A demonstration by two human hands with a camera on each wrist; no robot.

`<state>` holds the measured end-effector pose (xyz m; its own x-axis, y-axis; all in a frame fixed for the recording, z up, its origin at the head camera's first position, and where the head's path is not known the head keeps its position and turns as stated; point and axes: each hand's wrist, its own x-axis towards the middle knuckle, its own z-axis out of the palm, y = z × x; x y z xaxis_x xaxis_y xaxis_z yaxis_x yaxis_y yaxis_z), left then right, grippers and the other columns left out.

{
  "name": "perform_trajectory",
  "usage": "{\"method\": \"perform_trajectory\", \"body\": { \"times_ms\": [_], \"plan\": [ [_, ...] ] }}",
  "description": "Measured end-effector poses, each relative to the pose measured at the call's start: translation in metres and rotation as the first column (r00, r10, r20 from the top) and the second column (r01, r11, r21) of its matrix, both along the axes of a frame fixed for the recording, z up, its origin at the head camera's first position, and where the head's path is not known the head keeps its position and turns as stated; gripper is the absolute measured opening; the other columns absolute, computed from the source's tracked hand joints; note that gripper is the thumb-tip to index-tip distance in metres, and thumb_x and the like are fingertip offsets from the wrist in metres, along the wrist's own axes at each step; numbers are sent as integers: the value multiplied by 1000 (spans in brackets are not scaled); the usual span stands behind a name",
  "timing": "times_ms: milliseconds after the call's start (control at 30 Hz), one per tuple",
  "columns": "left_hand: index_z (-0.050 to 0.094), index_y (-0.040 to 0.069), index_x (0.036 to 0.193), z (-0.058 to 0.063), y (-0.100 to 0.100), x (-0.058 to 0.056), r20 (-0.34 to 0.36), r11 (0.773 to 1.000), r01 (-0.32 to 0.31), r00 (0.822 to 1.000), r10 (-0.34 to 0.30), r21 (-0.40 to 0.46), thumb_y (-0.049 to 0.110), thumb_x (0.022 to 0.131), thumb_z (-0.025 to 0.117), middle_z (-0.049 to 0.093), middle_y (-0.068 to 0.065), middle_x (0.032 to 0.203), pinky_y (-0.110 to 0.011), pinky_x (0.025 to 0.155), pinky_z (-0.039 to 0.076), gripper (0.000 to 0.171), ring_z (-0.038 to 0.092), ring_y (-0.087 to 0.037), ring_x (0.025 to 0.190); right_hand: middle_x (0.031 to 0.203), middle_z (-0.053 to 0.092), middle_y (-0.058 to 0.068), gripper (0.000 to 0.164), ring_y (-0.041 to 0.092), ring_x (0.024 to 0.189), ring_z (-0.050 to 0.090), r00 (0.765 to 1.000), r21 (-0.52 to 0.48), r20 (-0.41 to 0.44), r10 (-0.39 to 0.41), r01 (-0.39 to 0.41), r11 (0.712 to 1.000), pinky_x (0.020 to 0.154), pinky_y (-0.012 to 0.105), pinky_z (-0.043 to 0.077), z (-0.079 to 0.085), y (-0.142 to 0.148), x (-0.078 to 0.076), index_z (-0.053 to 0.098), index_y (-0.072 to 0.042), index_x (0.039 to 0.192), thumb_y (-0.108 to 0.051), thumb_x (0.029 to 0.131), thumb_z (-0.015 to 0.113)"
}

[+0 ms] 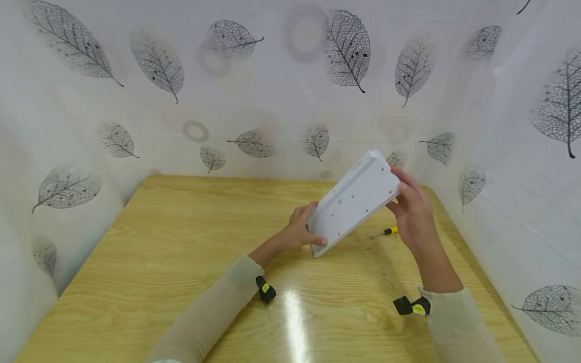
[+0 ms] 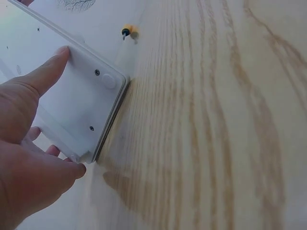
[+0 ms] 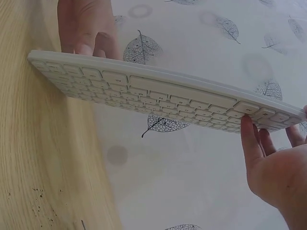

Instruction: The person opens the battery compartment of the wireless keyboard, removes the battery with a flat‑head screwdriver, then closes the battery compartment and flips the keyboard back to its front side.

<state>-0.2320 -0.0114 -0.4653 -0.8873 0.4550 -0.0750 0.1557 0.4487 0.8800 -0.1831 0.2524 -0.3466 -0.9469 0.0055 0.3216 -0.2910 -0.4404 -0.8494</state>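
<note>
A white keyboard (image 1: 351, 201) is held up at a slant over the table, its underside with several small dark screw spots turned to the head camera. Rows of white keys (image 3: 163, 100) face the right wrist camera. My left hand (image 1: 300, 229) grips the lower end, thumb lying on the underside, fingers around the far edge. That lower corner is close over the wood in the left wrist view. At the raised end, my right hand (image 1: 413, 212) holds the short edge, with fingertips on the key side.
A yellow and black screwdriver (image 1: 388, 232) lies on the wooden table (image 1: 195, 227) behind the keyboard's lower edge. Tiny dark bits (image 3: 41, 208) are scattered on the wood at the right. A white leaf-print curtain (image 1: 272, 101) surrounds the table's back and sides.
</note>
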Motion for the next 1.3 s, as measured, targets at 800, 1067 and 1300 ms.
{"method": "perform_trajectory", "body": {
  "times_ms": [800, 1067, 1300],
  "plan": [
    [15, 31, 162, -2, -35, 2, 0, 994, -3, 1000, 3, -106, 44, 77, 87, 13, -13, 164, -58, 116, 32, 112, 19, -37, 148, 120, 67, 4, 31, 15, 100, 66, 996, -19, 31, 87, -86, 996, 84, 31, 58, -24, 7, 0, 64, -6, 125, -1, 104, 43],
    [17, 27, 163, -1, -54, 3, -13, 990, -10, 1000, 9, -143, 42, 75, 88, 13, -17, 164, -58, 116, 31, 114, 21, -39, 148, 129, 64, 6, 34, 15, 107, 68, 988, 51, 51, 144, -147, 988, 90, 31, 58, -30, 10, 3, 63, -3, 129, 3, 104, 41],
    [17, 27, 163, -2, -73, 2, -4, 985, -12, 1000, 12, -173, 44, 76, 88, 12, -16, 164, -57, 118, 29, 113, 19, -38, 149, 134, 60, 3, 35, 12, 111, 67, 984, 120, 124, 130, -145, 982, 92, 29, 57, -41, 7, 5, 59, -3, 136, 1, 104, 46]
  ]
}}
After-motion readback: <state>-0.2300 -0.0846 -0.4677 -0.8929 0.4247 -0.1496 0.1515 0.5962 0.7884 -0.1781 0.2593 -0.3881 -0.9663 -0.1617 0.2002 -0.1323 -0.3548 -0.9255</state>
